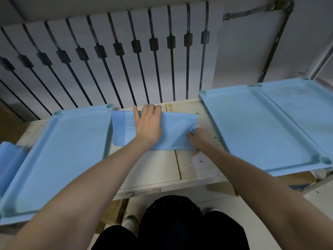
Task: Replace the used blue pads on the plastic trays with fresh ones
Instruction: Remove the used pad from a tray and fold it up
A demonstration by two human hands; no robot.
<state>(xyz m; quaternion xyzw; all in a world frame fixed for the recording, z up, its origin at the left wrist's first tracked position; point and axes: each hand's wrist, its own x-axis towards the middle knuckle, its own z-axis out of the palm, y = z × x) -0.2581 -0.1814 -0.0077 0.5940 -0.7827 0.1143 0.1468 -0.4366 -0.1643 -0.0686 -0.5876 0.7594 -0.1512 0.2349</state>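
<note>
A folded blue pad (177, 129) lies on the white wooden bench between the trays. My left hand (148, 123) rests on top of it, its fingers bent over the pad's far edge. At the pad's right edge, my right hand (201, 137) pinches a bunched bit of the fabric. A light blue plastic tray (59, 159) sits to the left, and two more trays (255, 130) (306, 107) sit side by side to the right. All three trays show bare bottoms.
More blue pad material (10, 159) lies at the far left beside the left tray. The bench (158, 170) carries the marking "2-3" on its front edge. A white radiator (117, 56) stands behind it. My dark-trousered legs are below.
</note>
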